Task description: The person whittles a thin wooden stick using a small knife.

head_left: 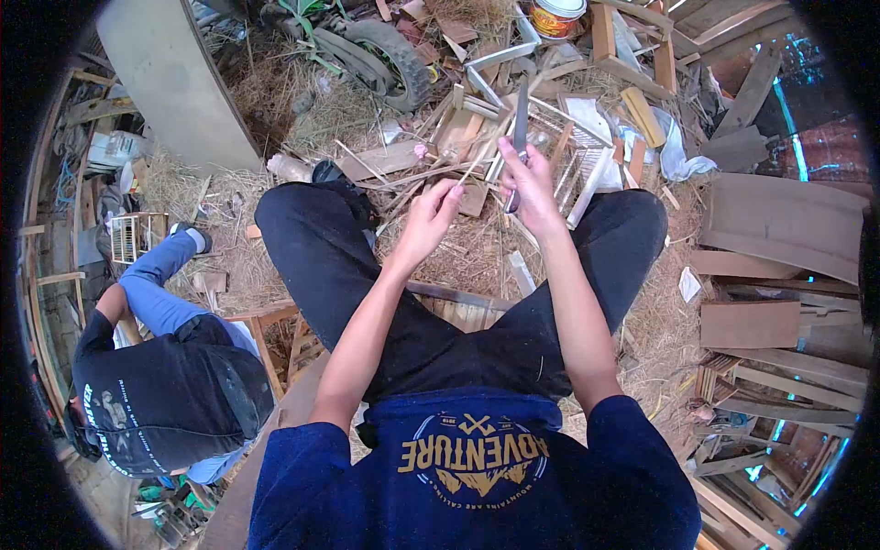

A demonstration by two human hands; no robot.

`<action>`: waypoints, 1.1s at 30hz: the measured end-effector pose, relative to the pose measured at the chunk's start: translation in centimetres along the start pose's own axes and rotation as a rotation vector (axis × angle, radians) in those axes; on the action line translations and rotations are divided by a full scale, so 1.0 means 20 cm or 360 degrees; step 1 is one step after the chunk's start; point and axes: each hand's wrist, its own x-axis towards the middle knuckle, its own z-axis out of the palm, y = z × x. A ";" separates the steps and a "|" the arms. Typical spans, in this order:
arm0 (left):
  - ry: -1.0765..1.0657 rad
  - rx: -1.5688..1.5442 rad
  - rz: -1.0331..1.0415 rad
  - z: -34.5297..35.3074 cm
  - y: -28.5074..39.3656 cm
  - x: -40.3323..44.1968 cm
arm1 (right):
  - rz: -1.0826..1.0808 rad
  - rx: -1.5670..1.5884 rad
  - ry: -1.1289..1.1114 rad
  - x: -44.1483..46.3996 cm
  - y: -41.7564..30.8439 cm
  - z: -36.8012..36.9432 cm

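My right hand is closed around a knife, its dark blade pointing away from me and the end of its handle showing below my fingers. To its left, my left hand pinches a thin wooden stick that slants up toward the knife. Whether blade and stick touch, I cannot tell. Just past my hands lies a slatted wooden frame, partly hidden by my right hand. Loose wood strips and scraps surround it on the straw-covered ground.
A co-worker sits close on my left. Ahead are a tyre, a paint bucket and a large leaning panel. Stacked boards line the right side. A small slatted cage stands at far left.
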 end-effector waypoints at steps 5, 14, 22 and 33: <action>-0.0179 0.0175 0.0071 0.04 -0.02 -0.02 | -0.0004 0.0025 0.0225 0.04 0.03 -0.03; -0.0121 -0.0091 -0.0042 0.04 -0.01 -0.01 | 0.0008 0.0148 0.0270 0.03 0.01 -0.01; -0.0252 -0.0075 -0.0058 0.03 -0.01 0.00 | -0.0029 0.0046 0.0233 0.06 0.04 -0.01; -0.0272 -0.0776 -0.0300 -0.01 -0.01 0.02 | 0.0071 -0.0189 -0.0058 0.03 0.11 0.07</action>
